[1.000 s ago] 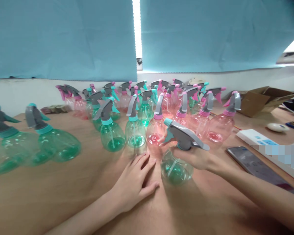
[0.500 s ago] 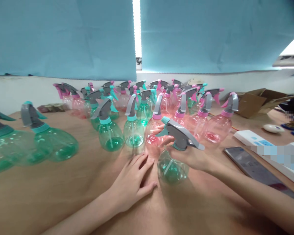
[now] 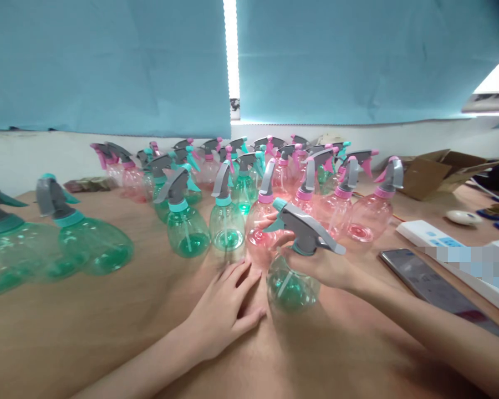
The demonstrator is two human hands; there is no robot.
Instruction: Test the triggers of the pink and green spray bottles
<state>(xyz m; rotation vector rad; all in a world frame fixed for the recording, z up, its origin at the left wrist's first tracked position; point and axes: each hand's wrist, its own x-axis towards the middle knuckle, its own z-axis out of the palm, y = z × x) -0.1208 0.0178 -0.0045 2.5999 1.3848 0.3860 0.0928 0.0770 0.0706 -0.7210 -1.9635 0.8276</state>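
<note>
My right hand [image 3: 322, 265] is closed around the neck of a green spray bottle [image 3: 291, 288] with a grey and teal trigger head [image 3: 303, 227]. The bottle stands on the wooden table [image 3: 108, 327] just in front of me. My left hand [image 3: 224, 310] lies flat on the table to the left of that bottle, fingers spread, holding nothing. Its thumb is close to the bottle's base.
Several green and pink spray bottles [image 3: 227, 221] stand in rows behind my hands, with two green ones [image 3: 87, 238] at the far left. A phone [image 3: 424, 280], a white power strip [image 3: 453, 252] and a cardboard box [image 3: 436, 169] lie at the right.
My right hand has shifted the green bottle slightly to the left and farther from me. My left hand has barely moved.
</note>
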